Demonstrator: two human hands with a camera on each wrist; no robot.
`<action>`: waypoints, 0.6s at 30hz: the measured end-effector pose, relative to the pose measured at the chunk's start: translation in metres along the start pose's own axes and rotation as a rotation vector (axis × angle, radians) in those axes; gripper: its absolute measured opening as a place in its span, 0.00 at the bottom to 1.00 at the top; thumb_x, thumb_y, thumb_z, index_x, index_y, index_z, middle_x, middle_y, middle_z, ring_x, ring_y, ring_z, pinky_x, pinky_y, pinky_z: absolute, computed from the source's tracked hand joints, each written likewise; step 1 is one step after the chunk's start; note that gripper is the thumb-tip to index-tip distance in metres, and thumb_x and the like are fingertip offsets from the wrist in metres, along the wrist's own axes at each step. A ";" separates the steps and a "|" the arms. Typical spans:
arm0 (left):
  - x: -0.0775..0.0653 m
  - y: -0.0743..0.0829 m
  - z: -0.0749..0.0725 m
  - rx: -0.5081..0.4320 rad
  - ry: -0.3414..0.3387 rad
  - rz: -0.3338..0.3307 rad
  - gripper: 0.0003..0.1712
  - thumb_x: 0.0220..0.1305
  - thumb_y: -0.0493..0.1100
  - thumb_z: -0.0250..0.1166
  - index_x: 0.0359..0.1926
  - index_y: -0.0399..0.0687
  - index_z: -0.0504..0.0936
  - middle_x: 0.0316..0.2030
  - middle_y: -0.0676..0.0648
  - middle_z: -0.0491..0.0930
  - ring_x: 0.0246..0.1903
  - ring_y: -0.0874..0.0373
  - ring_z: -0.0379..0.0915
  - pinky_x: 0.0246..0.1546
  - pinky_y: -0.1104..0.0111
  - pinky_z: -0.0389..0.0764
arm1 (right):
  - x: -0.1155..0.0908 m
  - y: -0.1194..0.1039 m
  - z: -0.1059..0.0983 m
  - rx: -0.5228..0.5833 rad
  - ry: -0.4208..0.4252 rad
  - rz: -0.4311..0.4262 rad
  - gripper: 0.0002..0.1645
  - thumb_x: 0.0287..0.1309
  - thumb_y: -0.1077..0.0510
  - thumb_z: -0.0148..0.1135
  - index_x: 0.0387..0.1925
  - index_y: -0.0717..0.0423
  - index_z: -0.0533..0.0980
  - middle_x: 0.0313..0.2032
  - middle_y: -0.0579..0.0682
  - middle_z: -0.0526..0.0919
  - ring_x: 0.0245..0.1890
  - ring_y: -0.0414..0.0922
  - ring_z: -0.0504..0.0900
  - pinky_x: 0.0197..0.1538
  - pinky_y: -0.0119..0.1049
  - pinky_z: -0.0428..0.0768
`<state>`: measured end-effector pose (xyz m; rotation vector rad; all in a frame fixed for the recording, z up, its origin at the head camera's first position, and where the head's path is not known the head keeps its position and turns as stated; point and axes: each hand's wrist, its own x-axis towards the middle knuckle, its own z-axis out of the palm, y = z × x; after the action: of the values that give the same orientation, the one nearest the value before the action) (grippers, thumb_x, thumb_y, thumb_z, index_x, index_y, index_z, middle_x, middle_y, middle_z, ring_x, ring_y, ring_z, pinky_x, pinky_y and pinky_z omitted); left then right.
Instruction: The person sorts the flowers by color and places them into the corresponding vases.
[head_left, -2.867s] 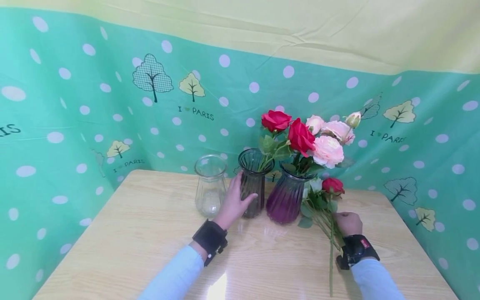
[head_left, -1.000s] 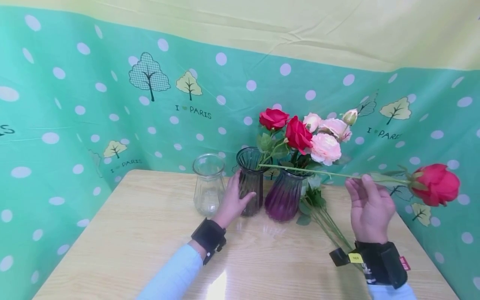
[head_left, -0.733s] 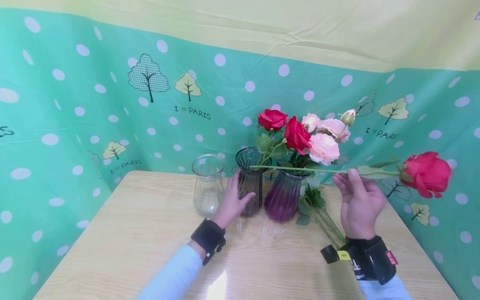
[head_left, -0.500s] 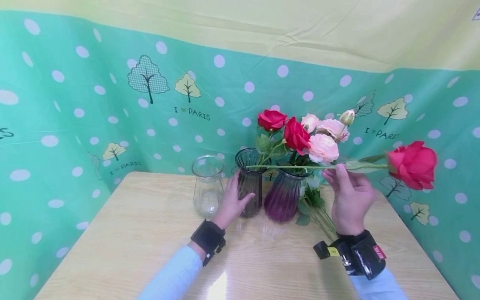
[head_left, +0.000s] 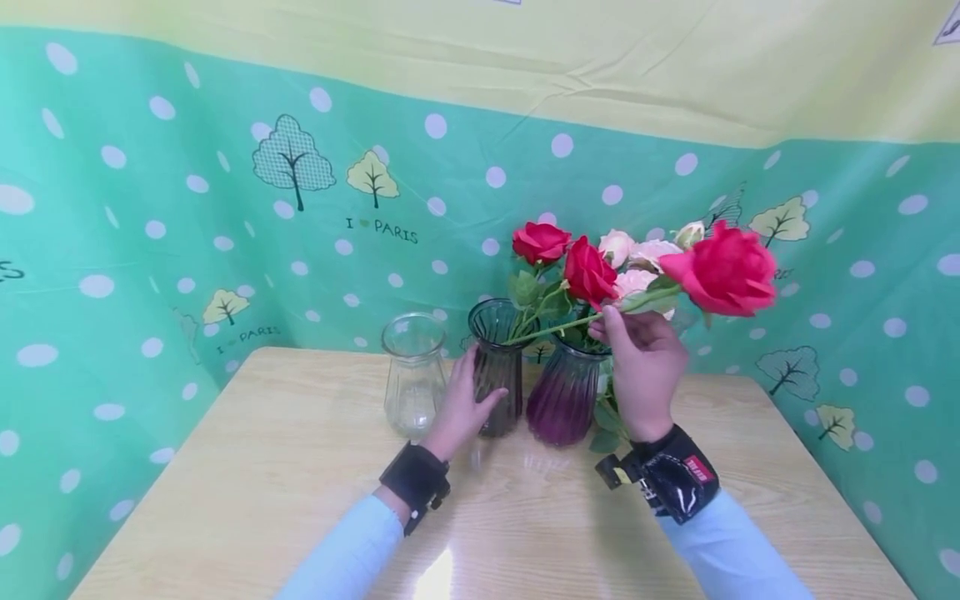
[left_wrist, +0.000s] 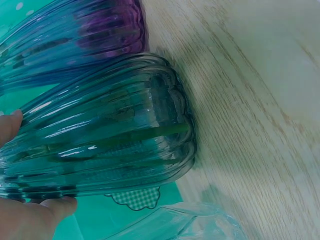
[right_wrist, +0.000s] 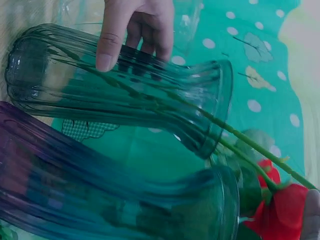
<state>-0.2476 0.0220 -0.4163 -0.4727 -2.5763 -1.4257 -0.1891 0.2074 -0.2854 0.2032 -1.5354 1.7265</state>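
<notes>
My left hand (head_left: pixel 461 408) holds the side of the dark grey ribbed glass vase (head_left: pixel 501 392), thumb on one side and fingers on the other. Two red roses (head_left: pixel 542 242) stand in that vase. Between thumb and fingertips, my right hand (head_left: pixel 645 367) pinches the stem of another red rose (head_left: pixel 723 271). This rose slants, its bloom up to the right. In the right wrist view its stem (right_wrist: pixel 250 145) runs into the grey vase's mouth. Right beside it stands the purple glass vase (head_left: pixel 564 400) with pale pink flowers (head_left: pixel 636 282), partly hidden by the held rose.
A clear glass vase (head_left: pixel 414 375) stands left of the grey one. Leaves of loose flowers (head_left: pixel 604 440) lie on the wooden table (head_left: pixel 300 467) beside the purple vase, mostly behind my right hand. A green dotted curtain (head_left: pixel 247 192) hangs behind the table.
My right hand took a red rose off the table and carried it left. Its stem has tilted from nearly level, bloom rising, lower end at the grey vase's mouth. My left hand stayed put.
</notes>
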 end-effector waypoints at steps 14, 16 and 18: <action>-0.001 -0.004 0.000 -0.022 0.009 0.030 0.50 0.59 0.50 0.65 0.73 0.45 0.44 0.71 0.38 0.51 0.68 0.43 0.54 0.67 0.51 0.62 | 0.006 0.013 0.023 -0.186 -0.146 0.078 0.14 0.59 0.59 0.61 0.35 0.70 0.78 0.22 0.39 0.83 0.24 0.36 0.83 0.34 0.30 0.85; -0.001 -0.004 0.000 -0.025 0.012 0.038 0.50 0.59 0.50 0.65 0.73 0.44 0.44 0.70 0.38 0.51 0.68 0.42 0.54 0.67 0.51 0.62 | 0.007 0.015 0.024 -0.174 -0.153 0.081 0.15 0.59 0.59 0.61 0.35 0.72 0.78 0.22 0.40 0.83 0.23 0.36 0.83 0.34 0.30 0.85; -0.002 -0.004 0.000 -0.029 0.009 0.040 0.50 0.59 0.50 0.65 0.73 0.44 0.44 0.70 0.38 0.51 0.68 0.42 0.53 0.67 0.51 0.62 | 0.007 0.017 0.026 -0.179 -0.166 0.080 0.15 0.59 0.60 0.61 0.35 0.73 0.78 0.22 0.43 0.83 0.23 0.36 0.83 0.34 0.30 0.85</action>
<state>-0.2473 0.0193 -0.4199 -0.5174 -2.5282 -1.4500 -0.2142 0.1886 -0.2881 0.2004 -1.8319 1.6558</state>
